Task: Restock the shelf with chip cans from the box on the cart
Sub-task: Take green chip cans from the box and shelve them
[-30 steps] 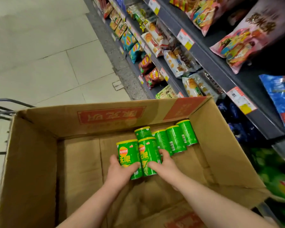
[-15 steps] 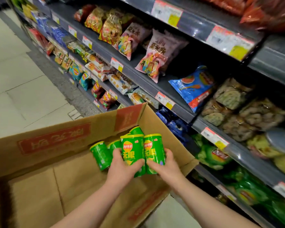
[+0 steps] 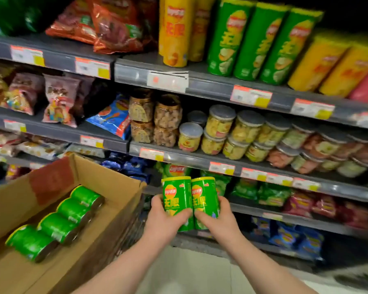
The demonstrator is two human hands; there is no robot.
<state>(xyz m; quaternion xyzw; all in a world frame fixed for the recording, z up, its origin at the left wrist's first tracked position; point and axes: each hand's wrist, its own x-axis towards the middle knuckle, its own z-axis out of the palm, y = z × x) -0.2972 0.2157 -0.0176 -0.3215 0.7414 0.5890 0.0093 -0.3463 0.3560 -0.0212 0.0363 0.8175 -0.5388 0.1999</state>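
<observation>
Two short green chip cans stand upright side by side in front of the shelving. My left hand point(image 3: 165, 217) grips the left can point(image 3: 174, 198) and my right hand point(image 3: 218, 216) grips the right can point(image 3: 203, 197). Both cans are outside the cardboard box point(image 3: 106, 225), just right of its corner. Several more green cans point(image 3: 57, 221) lie on their sides in a row inside the box. On the top shelf point(image 3: 221, 81) stand tall green chip cans point(image 3: 261, 41) with yellow ones on both sides.
Snack bags fill the left shelves and the lower rows. Clear jars with grey lids point(image 3: 238, 132) crowd the middle shelf. Price tags line every shelf edge. Pale floor point(image 3: 189, 270) shows between my forearms, below the bottom shelf.
Both hands lifted the two cans out of the box and carried them right, toward the shelves. My view swung up and right, bringing the upper shelves with tall cans into sight.
</observation>
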